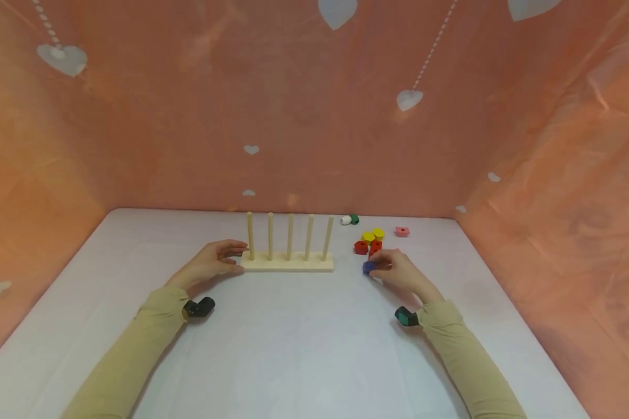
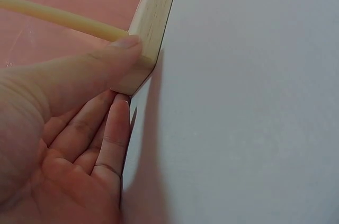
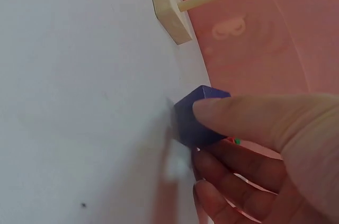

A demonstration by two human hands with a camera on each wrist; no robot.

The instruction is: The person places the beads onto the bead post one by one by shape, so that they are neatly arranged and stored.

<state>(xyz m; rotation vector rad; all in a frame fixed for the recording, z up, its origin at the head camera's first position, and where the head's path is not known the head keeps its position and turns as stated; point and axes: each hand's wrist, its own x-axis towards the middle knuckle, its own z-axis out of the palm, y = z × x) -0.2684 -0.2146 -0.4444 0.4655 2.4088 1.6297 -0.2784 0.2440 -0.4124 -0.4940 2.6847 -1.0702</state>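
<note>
A pale wooden peg stand (image 1: pixel 288 265) with several upright pegs sits toward the back of the table. My left hand (image 1: pixel 212 262) holds its left end, the thumb (image 2: pixel 124 44) on the base and the other fingers by the end, partly hidden. To the right of the stand, my right hand (image 1: pixel 398 270) pinches a dark blue block (image 3: pixel 198 118) between thumb and fingers, low over the table. The block's far side is hidden by the hand. Just behind that hand lie red blocks (image 1: pixel 361 248) and yellow blocks (image 1: pixel 368 237).
A pink block (image 1: pixel 402 231) lies farther right. Near the back edge are a white bead (image 1: pixel 345 221) and a green bead (image 1: pixel 354 219). An orange cloth (image 1: pixel 304 134) with pale hearts rises behind and beside the white table (image 1: pixel 293 337).
</note>
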